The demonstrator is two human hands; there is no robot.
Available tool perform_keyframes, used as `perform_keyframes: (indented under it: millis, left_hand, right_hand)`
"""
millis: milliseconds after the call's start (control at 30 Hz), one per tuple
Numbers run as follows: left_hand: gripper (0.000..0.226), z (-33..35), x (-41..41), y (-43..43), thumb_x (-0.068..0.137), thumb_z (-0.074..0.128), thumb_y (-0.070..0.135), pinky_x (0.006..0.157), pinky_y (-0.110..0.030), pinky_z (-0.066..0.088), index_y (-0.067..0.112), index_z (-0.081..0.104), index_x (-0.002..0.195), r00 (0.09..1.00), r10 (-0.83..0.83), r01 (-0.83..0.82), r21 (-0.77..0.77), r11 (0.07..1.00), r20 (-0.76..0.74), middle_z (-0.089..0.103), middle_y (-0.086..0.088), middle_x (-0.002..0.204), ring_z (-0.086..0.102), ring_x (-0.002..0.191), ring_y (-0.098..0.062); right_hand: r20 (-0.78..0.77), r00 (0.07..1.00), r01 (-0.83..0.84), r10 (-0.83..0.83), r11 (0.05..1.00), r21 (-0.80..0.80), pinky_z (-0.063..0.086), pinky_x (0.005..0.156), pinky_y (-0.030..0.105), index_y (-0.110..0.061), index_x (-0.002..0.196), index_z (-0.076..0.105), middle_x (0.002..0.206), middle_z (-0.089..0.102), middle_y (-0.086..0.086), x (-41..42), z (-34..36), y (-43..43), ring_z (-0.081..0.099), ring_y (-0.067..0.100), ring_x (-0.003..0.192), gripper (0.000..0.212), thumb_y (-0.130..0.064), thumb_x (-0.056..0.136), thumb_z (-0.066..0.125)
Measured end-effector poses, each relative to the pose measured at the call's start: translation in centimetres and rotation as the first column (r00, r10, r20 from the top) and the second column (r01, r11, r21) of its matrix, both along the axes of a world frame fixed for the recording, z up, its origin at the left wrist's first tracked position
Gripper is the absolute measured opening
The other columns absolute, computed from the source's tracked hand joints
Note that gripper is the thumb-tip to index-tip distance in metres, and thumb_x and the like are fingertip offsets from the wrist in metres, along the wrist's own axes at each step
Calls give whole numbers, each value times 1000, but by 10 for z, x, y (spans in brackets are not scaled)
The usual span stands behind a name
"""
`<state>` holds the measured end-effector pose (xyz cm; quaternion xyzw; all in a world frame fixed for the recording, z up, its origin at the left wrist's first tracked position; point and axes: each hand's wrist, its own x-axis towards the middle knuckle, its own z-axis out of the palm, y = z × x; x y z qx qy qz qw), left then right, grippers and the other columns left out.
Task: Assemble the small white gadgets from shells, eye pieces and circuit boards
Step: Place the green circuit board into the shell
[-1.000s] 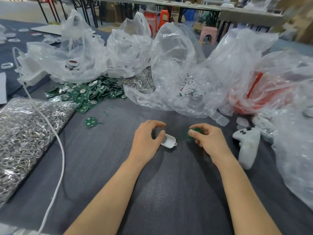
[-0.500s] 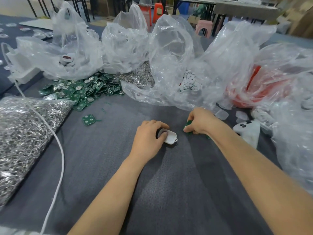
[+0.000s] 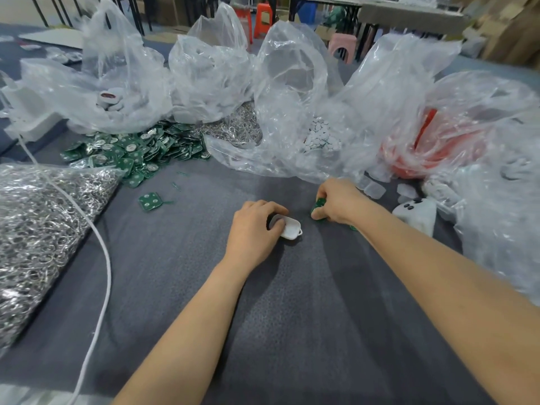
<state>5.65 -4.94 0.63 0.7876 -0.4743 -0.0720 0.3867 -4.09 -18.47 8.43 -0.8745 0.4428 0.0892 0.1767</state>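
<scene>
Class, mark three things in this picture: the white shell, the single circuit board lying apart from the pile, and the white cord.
Shell (image 3: 292, 228): head view, its uncovered white end.
Single board (image 3: 150, 201): head view, middle of its green face.
Cord (image 3: 108, 264): head view, midway along its curve.

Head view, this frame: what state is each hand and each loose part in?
left hand, curled round the white shell.
white shell, resting on the cloth, gripped at one end.
right hand, gripping green circuit boards.
green circuit boards, in the right hand, low at the cloth.
loose circuit board, flat on the cloth, untouched.
white gadget, lying beside the right forearm, untouched.
</scene>
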Motion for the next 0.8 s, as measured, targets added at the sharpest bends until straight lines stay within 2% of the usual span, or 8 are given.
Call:
perform_keyframes:
  millis: [100,167,267,333,433,533,667,800]
  left_hand:
    - [30,3,-2,1,84,68,37,92,-32,37,26,66,111,1000,-9,10,-18,1000,16,64,6,108,51,107,-19]
    - [40,4,-3,2,80,71,44,94,-33,36,27,64,116,999,-27,27,-14,1000,38,63,8,111,50,108,-18]
    - [54,3,-2,6,73,73,53,98,-34,34,31,60,120,994,-87,86,19,996,64,60,11,114,46,112,-15]
    - [60,1,-2,7,71,73,56,99,-32,31,32,58,124,986,-126,119,64,991,110,57,12,118,43,115,-14]
    - [53,-1,-2,7,75,73,51,100,-31,29,30,59,123,979,-139,128,76,989,152,56,11,121,43,116,-15]
    - [39,-2,-1,7,79,72,35,99,-32,31,29,64,117,973,-169,161,63,985,157,57,12,121,47,113,-16]
    - [49,3,-2,9,75,55,26,104,-37,29,31,60,123,960,-262,252,103,962,99,52,16,130,44,120,-13]
    - [58,5,-4,9,74,48,31,107,-38,27,29,54,131,983,-171,170,33,985,58,48,10,135,41,124,-14]
  right_hand:
    - [22,997,-73,78,978,-197,44,72,33,-3,106,57,107,61,16,-4,-10,16,59,32,96,21,-11,88,65]
    - [95,968,-171,232,887,-429,40,73,37,-6,104,53,105,58,15,-16,-32,29,56,33,97,16,-2,89,54]
    - [452,821,-58,348,840,-540,38,73,32,-2,101,60,95,59,14,-41,-63,37,57,31,87,14,1,87,59]
    - [723,648,134,239,899,-418,38,71,23,-2,99,64,91,63,11,-47,-67,30,60,27,81,13,0,86,64]
    - [875,485,246,6,959,-143,47,69,18,-20,107,64,84,69,1,-49,-66,25,65,15,71,24,-9,86,69]
    - [922,319,157,-217,972,175,50,58,18,-37,90,65,80,72,-6,-53,-64,23,65,6,66,24,-15,86,70]
    - [917,178,-13,-358,930,366,51,58,18,-24,91,69,80,74,-5,-60,-63,18,68,10,67,27,2,88,61]
    - [872,115,-103,-475,868,487,56,66,23,-12,90,67,85,72,6,-56,-60,23,71,21,76,20,7,86,61]
